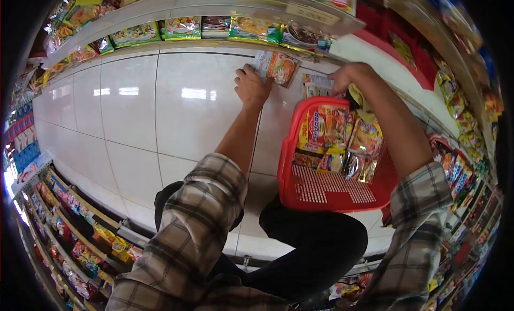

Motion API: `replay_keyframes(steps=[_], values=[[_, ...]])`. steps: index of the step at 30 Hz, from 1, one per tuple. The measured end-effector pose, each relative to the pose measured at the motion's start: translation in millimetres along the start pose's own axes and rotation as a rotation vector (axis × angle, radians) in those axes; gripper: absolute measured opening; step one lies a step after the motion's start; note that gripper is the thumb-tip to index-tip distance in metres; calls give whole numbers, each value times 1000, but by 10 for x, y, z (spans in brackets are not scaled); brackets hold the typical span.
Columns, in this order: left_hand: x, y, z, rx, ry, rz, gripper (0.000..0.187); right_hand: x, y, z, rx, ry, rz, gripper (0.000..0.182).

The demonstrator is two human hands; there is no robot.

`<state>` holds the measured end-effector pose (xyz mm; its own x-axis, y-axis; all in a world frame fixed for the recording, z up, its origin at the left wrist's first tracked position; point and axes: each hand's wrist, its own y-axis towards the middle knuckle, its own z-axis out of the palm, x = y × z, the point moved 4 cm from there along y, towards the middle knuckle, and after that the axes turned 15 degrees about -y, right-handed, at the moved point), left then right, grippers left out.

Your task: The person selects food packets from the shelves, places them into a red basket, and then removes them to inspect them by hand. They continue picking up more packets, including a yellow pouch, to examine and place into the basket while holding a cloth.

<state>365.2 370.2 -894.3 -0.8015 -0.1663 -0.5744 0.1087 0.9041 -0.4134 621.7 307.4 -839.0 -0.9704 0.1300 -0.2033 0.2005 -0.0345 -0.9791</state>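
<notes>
My left hand (251, 86) reaches forward and pinches the edge of a noodle packet (278, 67) with an orange picture on it. My right hand (345, 78) is closed on the end of a second, paler packet (317, 86) just above the far rim of a red plastic basket (332, 196). The basket sits between my arms over my dark trousers. It holds several snack and noodle packets (327, 130) piled at its far end. Both forearms are bare, with plaid sleeves rolled up.
White glossy floor tiles (160, 107) fill the aisle. A low shelf (251, 28) ahead carries rows of green and yellow packets. More stocked shelves run along the left (80, 230) and the right (460, 166).
</notes>
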Motion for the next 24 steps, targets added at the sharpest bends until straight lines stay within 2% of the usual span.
replay_keyframes(steps=[1,2,3,5,6,9,10,13,14,17,21,23,24], values=[[62,35,35,-18,-12,4,75,52,-41,-31,-52,-67,30,64],[138,45,48,-48,-41,1,59,126,-94,23,-105,-136,58,73],[140,94,39,-46,-76,1,53,187,-138,28,-155,-202,86,82],[224,94,20,-35,-134,-24,42,353,-52,13,-155,-189,22,94],[199,41,-40,-130,-235,27,27,410,-6,17,-180,-189,5,98],[312,126,-94,-165,-578,21,26,538,147,70,-301,-183,-16,107],[341,77,-133,-248,-737,-83,27,619,213,129,-365,-122,69,97],[486,76,-170,-60,-1062,-363,32,669,144,13,-426,-132,-86,78],[537,64,-158,-41,-1138,-381,31,720,154,10,-529,-203,-90,56],[517,-175,-351,-35,-1146,-444,30,694,270,41,-491,-173,-185,42],[710,-509,-660,-63,-945,-462,29,848,-121,63,-659,-52,-349,28],[834,-741,-790,-222,-1009,-477,27,1023,-672,36,-741,-13,-409,27],[870,-888,-861,-301,-1036,-485,27,1070,-944,67,-858,66,-459,23]])
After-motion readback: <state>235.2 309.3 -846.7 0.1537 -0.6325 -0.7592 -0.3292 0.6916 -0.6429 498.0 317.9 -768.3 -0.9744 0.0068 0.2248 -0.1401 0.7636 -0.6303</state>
